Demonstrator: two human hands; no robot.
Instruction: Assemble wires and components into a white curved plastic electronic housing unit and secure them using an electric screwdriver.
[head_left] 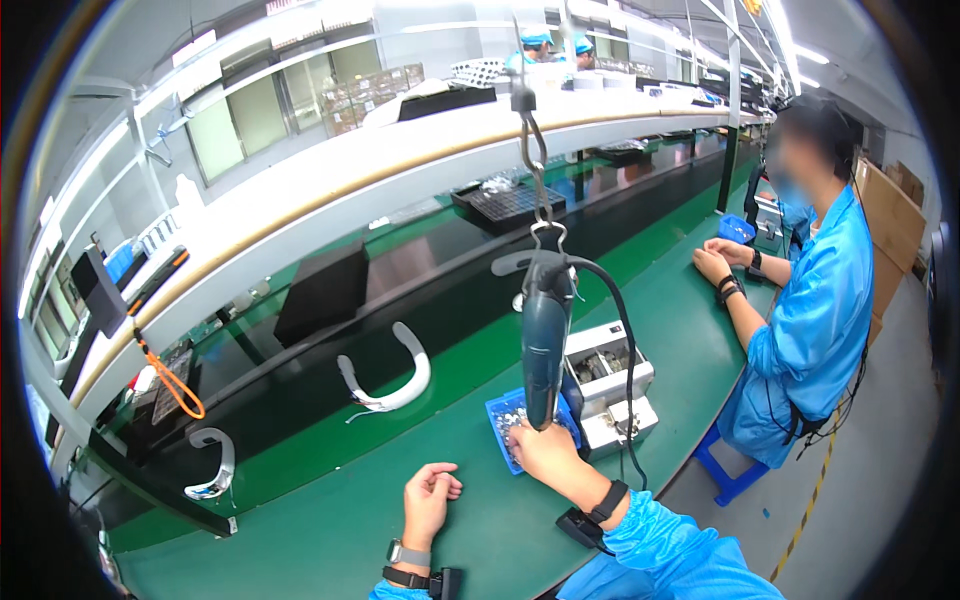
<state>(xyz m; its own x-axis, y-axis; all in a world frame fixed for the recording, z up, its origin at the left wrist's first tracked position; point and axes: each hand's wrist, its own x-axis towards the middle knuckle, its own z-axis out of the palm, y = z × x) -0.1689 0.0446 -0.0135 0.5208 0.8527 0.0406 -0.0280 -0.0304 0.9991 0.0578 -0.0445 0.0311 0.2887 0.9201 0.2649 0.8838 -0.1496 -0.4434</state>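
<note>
My right hand (pixel 552 458) reaches over the blue tray (pixel 497 416) of small metal parts, its fingers bent down into the near side; whether they pinch a part is hidden. A dark teal power screwdriver (pixel 545 345) hangs upright on a chain, its lower end right at this hand. My left hand (pixel 428 505) rests low above the green bench to the left, fingers curled in toward the thumb; anything inside is too small to make out. Beyond the tray's right edge stands a silver metal box-like device (pixel 610 385) with small parts in its top.
White U-shaped pieces (pixel 415 380) lie at the far side, one more (pixel 213 465) at left. A black foam block (pixel 322 292) sits farther back. The screwdriver's black cable (pixel 630 370) loops down past the device. A co-worker (pixel 810 310) in blue sits at right.
</note>
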